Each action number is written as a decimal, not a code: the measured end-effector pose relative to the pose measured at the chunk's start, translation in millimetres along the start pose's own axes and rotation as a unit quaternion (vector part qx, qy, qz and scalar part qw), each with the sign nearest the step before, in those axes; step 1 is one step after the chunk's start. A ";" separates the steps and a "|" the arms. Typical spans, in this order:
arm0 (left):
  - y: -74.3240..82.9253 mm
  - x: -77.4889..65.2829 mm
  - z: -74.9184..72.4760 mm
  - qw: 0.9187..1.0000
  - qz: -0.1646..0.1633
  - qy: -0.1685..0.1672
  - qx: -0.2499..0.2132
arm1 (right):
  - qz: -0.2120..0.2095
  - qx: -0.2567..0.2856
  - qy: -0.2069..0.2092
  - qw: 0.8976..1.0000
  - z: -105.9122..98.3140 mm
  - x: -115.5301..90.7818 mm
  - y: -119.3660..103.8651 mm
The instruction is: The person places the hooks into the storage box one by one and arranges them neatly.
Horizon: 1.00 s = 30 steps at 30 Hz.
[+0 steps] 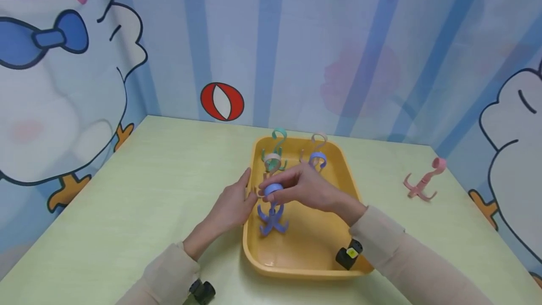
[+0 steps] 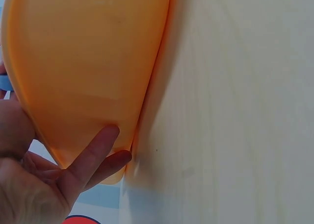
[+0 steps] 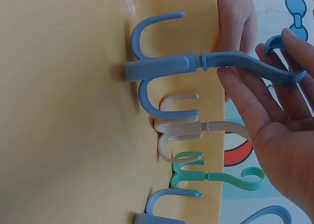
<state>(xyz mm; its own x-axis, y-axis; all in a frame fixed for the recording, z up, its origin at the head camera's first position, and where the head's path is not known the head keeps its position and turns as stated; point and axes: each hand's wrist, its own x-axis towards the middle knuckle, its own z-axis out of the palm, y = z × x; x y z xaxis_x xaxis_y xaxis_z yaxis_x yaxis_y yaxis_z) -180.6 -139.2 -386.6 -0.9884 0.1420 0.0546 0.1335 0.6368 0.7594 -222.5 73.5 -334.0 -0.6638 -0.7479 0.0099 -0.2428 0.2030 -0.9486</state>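
Note:
A blue claw-shaped hook (image 1: pixel 272 222) with several upturned prongs stands upright in the yellow tray (image 1: pixel 311 274), its base close over the tray floor. My right hand (image 1: pixel 311 187) pinches its curled top between thumb and fingers. In the right wrist view, the blue hook's stem (image 3: pixel 225 60) runs up into the fingers. My left hand (image 1: pixel 230 206) is at the tray's left rim, straight fingers (image 2: pixel 91 158) resting against the outer wall. Just beyond the held hook are a beige hook (image 3: pixel 181 129) and a green hook (image 3: pixel 194 176).
Farther back in the tray stand another blue hook (image 1: pixel 317 158) and another pale hook (image 1: pixel 319 138). A pink hook (image 1: pixel 421 186) lies on the pale table (image 1: pixel 182 154) to the right, outside the tray. A printed curtain (image 1: pixel 292 46) closes off the back and sides.

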 end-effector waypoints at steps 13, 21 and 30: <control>-0.7 0.7 1.5 1.000 -0.002 0.005 0.004 | 0.001 0.028 -0.033 0.999 1.4 -2.8 4.9; 0.4 0.9 1.4 1.000 -0.003 0.004 0.002 | -0.007 0.031 -0.046 0.998 0.2 -2.7 6.7; 0.7 0.6 0.8 1.000 0.003 0.010 0.014 | -0.009 -0.003 -0.049 0.999 -1.0 -3.6 3.0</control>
<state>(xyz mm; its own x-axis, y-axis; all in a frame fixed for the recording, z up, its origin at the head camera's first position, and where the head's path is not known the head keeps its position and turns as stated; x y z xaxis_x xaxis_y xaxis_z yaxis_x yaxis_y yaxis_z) -181.0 -138.1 -386.6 -0.9887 0.1313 0.0727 0.1417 0.6568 0.7406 -221.6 77.5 -336.6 -0.5863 -0.8101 -0.0042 -0.2588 0.1921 -0.9466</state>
